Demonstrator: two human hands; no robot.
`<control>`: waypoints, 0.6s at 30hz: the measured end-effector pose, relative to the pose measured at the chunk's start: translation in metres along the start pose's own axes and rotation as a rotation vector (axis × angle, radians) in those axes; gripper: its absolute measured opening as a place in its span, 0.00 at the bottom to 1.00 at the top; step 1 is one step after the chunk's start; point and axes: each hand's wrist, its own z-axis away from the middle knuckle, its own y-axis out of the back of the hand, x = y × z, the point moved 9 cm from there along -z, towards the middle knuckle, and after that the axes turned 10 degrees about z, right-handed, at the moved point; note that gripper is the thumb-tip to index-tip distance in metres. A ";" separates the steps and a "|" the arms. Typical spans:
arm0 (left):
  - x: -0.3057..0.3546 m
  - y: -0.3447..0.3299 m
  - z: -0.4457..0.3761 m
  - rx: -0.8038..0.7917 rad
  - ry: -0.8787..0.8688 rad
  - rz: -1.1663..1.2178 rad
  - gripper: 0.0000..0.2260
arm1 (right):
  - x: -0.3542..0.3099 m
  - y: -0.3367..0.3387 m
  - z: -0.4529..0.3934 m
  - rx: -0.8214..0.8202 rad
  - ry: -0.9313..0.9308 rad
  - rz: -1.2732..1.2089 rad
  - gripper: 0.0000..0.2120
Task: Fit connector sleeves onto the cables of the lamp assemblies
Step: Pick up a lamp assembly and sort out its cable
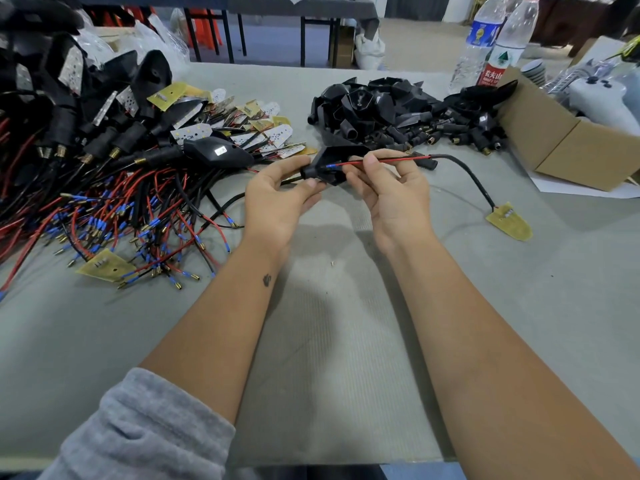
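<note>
We hold a black lamp housing (327,166) above the grey table (346,341), about mid-table, just this side of the parts piles. Our left hand (277,199) grips the housing's narrow neck end, thumb and fingers curled around it. Our right hand (388,188) pinches the red-and-black wire pair (388,160) between thumb and fingers, right where its blue-tipped end meets the housing's open mouth. To the right of that hand the wires join a black cable (467,171), which curves down to a small yellow circuit board (509,221) lying flat on the table. A small black connector sleeve (424,163) lies just beside the cable, though we cannot tell whether it is threaded on. On the far left lies a big tangle of wired lamp assemblies (104,202) with red, black and blue leads. Farther back, in the middle, sits a heap of loose black housings and sleeves (398,112). On the far right stand two plastic water bottles (491,43) and an open cardboard box (561,143).
</note>
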 end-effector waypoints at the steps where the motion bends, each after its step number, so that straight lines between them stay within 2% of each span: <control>1: 0.000 -0.001 0.000 -0.006 -0.001 -0.001 0.14 | 0.000 -0.001 0.000 -0.002 -0.003 -0.003 0.05; 9: 0.000 0.001 -0.001 -0.010 -0.003 0.016 0.13 | 0.007 -0.008 0.002 -0.073 -0.086 0.013 0.05; 18: 0.001 -0.009 0.004 -0.087 0.009 -0.111 0.13 | 0.005 0.006 0.003 0.076 -0.040 0.053 0.05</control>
